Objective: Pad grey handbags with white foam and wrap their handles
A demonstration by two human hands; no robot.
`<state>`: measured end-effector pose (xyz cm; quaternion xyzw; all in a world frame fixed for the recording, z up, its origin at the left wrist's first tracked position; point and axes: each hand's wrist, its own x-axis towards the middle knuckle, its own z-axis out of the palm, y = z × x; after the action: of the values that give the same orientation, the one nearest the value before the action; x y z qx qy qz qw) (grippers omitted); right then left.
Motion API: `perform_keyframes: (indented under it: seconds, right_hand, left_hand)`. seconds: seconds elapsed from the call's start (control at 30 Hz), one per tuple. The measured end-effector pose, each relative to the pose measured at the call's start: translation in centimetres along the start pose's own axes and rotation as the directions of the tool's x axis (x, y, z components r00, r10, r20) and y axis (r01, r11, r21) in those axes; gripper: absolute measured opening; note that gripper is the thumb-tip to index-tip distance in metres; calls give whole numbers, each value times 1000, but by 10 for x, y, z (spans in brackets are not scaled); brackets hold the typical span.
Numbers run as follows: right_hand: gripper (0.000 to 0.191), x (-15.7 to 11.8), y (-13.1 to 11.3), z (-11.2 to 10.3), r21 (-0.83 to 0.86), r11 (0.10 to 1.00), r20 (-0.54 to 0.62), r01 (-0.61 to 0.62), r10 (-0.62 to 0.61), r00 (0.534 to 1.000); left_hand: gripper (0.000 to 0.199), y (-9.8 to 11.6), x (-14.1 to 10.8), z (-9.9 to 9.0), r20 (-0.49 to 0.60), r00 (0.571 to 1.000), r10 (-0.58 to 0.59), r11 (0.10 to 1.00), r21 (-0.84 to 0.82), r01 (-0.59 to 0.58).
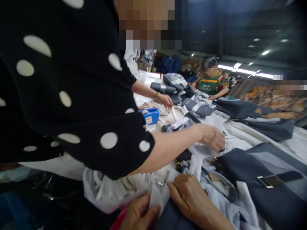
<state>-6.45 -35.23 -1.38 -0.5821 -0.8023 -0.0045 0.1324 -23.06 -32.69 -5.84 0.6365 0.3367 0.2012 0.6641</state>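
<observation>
Nearest the camera, the left hand [139, 214] pinches white paper [156, 197] between thumb and fingers. At its upper left, a white plastic bag [105, 204] holds white strips [117, 189]. Just right of the left hand, the paper meets a dark blue piece [174, 218]. Beside that, the right hand [192, 196] has curled fingers at the paper's edge; whether it grips cannot be told. Above it extends a co-worker's arm [172, 145]; to its right lies a dark bag [254, 191] with a metal buckle [270, 181].
</observation>
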Motion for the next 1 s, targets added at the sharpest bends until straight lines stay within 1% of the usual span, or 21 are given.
perform_keyframes:
  seconds: [0.07,0.13,0.2,0.27,0.3,0.37,0.5,0.57,0.63,0.7,0.77,0.83,0.93,1.0]
  right_hand:
    - [47,-2,0,-4,90,995,58,-38,33,998]
    - [47,-4,3,-6,163,985,101,-49,33,994]
    - [46,-3,6,-8,213,976,132,-45,17,991]
    - [44,-2,7,-8,238,970,154,-40,3,988]
    - [43,-1,7,-8,241,970,159,-38,-1,987]
    - [42,-1,7,-8,235,972,167,-33,-7,986]
    - [40,-4,6,-8,209,978,170,-27,-9,985]
    - [40,-6,6,-8,207,978,166,-25,-10,986]
    - [39,-7,6,-9,208,978,153,-24,-8,988]
    - [36,-5,4,-9,215,976,139,-46,16,990]
    - [28,0,2,-10,223,971,139,-83,53,989]
    - [22,4,-1,-11,236,966,178,-105,63,982]
    - [31,7,-5,-12,249,964,251,-97,33,967]
    - [39,6,-3,-11,222,970,253,-100,42,967]
  left_hand:
    - [46,-19,-18,-1,-17,999,-43,981,-188,39]
    - [41,-30,-22,4,-38,997,-67,928,-369,49]
    - [36,-35,-18,8,-39,997,-73,883,-467,47]
    - [35,-38,-13,10,-29,997,-68,866,-498,44]
    - [35,-38,-11,11,-20,998,-64,871,-489,46]
    - [35,-38,-10,10,-9,998,-65,906,-420,56]
    - [32,-30,-8,9,-13,999,-39,990,-135,37]
    - [29,-23,-5,9,-16,1000,-16,1000,-2,16]
    - [27,-17,-1,10,-12,1000,-5,997,76,6]
    - [22,-15,4,9,9,1000,5,995,96,-6]
    - [18,-16,9,9,37,999,20,997,76,-23]
    - [16,-16,11,8,65,997,35,999,20,-36]
    - [20,-14,6,8,115,992,49,996,-83,-39]
    - [26,-14,-3,7,133,990,42,992,-120,-26]
